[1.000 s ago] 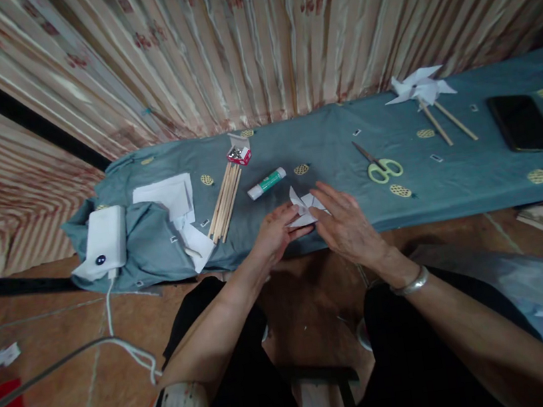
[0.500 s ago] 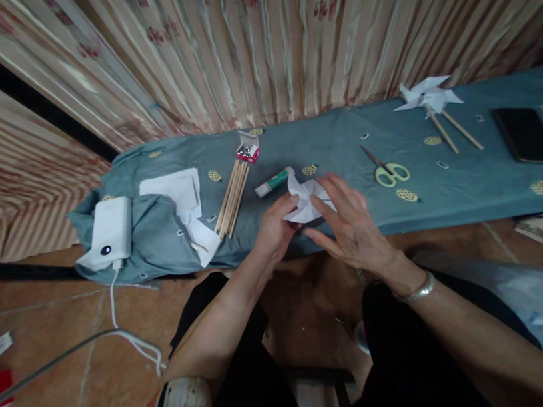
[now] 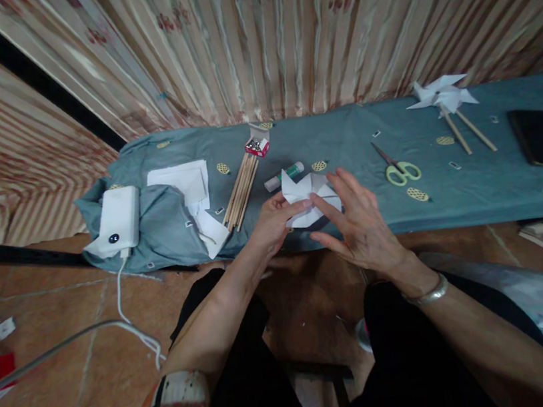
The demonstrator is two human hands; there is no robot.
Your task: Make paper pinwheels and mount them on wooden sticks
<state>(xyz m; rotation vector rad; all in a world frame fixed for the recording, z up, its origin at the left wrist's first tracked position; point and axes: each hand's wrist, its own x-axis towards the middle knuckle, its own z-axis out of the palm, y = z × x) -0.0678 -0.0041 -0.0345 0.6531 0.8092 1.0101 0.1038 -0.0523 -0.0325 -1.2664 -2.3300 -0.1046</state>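
A folded white paper pinwheel [image 3: 307, 196] is lifted just above the near edge of the blue cloth [image 3: 343, 139]. My left hand [image 3: 274, 220] pinches its lower left corner between thumb and fingers. Fingers spread, my right hand [image 3: 354, 219] rests against the pinwheel's right side, a silver bangle on that wrist. Just behind the paper lies a green-and-white glue stick [image 3: 284, 176]. A bundle of wooden sticks [image 3: 242, 191] and a small red box of pins [image 3: 256, 146] lie to the left.
Yellow-handled scissors [image 3: 398, 169] lie right of my hands. Two finished pinwheels on sticks [image 3: 446, 101] and a black phone [image 3: 542, 138] sit at the far right. White paper sheets [image 3: 182, 182] and a white power bank [image 3: 119, 218] with a cable are at the left end.
The paper pinwheel has come up off the cloth in my left hand's pinch, and my right hand's fingers have shifted onto its right side. The camera has tilted down slightly.
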